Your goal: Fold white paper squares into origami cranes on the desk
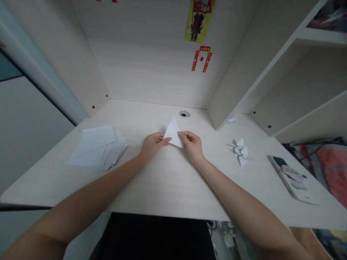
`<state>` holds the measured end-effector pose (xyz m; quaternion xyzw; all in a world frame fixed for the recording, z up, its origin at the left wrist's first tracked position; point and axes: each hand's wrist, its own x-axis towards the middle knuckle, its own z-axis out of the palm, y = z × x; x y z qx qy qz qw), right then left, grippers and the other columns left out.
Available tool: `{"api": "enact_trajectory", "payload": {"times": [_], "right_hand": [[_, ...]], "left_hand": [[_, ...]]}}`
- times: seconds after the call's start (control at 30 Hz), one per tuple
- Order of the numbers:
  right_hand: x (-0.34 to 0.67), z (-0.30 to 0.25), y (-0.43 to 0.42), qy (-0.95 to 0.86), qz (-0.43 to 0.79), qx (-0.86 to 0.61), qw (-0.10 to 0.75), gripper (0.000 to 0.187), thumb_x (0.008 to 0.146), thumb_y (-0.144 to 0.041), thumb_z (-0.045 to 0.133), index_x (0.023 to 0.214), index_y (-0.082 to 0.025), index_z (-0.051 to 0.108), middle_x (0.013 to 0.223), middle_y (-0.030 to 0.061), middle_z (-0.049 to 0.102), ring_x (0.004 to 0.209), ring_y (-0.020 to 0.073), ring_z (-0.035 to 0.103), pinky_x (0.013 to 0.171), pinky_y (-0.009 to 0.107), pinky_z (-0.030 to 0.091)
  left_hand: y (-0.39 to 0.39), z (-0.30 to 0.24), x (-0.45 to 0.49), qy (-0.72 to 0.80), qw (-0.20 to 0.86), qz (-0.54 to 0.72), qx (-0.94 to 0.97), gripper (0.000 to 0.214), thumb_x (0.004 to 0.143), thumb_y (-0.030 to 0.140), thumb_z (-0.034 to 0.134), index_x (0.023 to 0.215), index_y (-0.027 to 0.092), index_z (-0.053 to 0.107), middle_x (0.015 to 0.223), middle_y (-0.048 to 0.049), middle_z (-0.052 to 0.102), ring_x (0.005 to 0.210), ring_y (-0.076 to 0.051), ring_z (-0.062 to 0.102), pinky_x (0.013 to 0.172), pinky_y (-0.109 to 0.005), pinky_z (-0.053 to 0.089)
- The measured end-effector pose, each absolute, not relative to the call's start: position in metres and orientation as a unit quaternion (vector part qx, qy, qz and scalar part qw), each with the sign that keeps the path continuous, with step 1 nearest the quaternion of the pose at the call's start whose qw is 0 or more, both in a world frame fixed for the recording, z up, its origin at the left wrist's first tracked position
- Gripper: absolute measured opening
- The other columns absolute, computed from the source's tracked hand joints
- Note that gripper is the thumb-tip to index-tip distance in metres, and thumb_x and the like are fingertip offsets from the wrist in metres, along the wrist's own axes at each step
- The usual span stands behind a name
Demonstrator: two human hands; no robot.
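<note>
A sheet of white paper folded into a triangle (173,131) is held up over the middle of the desk, its point facing away from me. My left hand (154,145) pinches its left lower corner, thumb on the near face. On the other side, my right hand (192,144) grips the right edge between thumb and fingers. Parts of the fingers behind the paper are hidden. To the right on the desk lie folded white paper cranes (240,151), close together. A loose stack of white paper sheets (100,148) spreads out at the left.
A phone (291,178) in a patterned case lies near the desk's right edge. At the back is a round cable hole (184,114). An upright panel (230,72) rises at the right rear. A small white scrap (230,120) sits beside its foot.
</note>
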<state>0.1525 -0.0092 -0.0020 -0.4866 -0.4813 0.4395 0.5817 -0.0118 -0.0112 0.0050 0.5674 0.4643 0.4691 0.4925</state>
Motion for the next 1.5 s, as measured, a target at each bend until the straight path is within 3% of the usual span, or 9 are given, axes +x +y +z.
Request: {"api": "enact_trajectory", "payload": {"times": [0.43, 0.83, 1.13, 1.5], "right_hand": [[0.151, 0.000, -0.011, -0.480, 0.462, -0.465, 0.583, 0.026, 0.067, -0.043, 0.070, 0.074, -0.019, 0.069, 0.058, -0.0022, 0.061, 0.049, 0.0099, 0.043, 0.048, 0.024, 0.030], [0.151, -0.002, -0.011, -0.490, 0.468, -0.469, 0.566, 0.029, 0.067, -0.045, 0.069, 0.070, -0.017, 0.070, 0.060, -0.0008, 0.063, 0.053, 0.0101, 0.046, 0.051, 0.024, 0.032], [0.151, -0.002, -0.011, -0.491, 0.461, -0.469, 0.571, 0.029, 0.067, -0.044, 0.069, 0.070, -0.016, 0.070, 0.060, -0.0002, 0.063, 0.052, 0.0101, 0.046, 0.049, 0.023, 0.032], [0.151, -0.007, -0.008, -0.502, 0.433, -0.494, 0.562, 0.032, 0.067, -0.047, 0.068, 0.071, -0.015, 0.069, 0.055, -0.0002, 0.060, 0.047, 0.0099, 0.042, 0.045, 0.024, 0.028]], "left_hand": [[-0.013, 0.009, -0.010, 0.469, 0.526, 0.489, 0.514, 0.030, 0.060, 0.041, 0.076, 0.072, 0.014, 0.070, 0.076, -0.0058, 0.071, 0.070, -0.017, 0.064, 0.070, -0.029, 0.051], [-0.015, 0.013, -0.011, 0.486, 0.539, 0.480, 0.493, 0.041, 0.058, 0.049, 0.075, 0.080, 0.014, 0.073, 0.077, -0.0067, 0.073, 0.069, -0.018, 0.067, 0.075, -0.032, 0.053], [-0.014, 0.010, -0.012, 0.481, 0.544, 0.482, 0.491, 0.038, 0.058, 0.044, 0.077, 0.081, 0.015, 0.073, 0.083, -0.0067, 0.073, 0.072, -0.018, 0.067, 0.077, -0.033, 0.052], [-0.011, 0.007, -0.012, 0.482, 0.507, 0.479, 0.530, 0.033, 0.062, 0.046, 0.073, 0.069, 0.015, 0.068, 0.071, -0.0051, 0.071, 0.065, -0.016, 0.065, 0.066, -0.027, 0.051]]}}
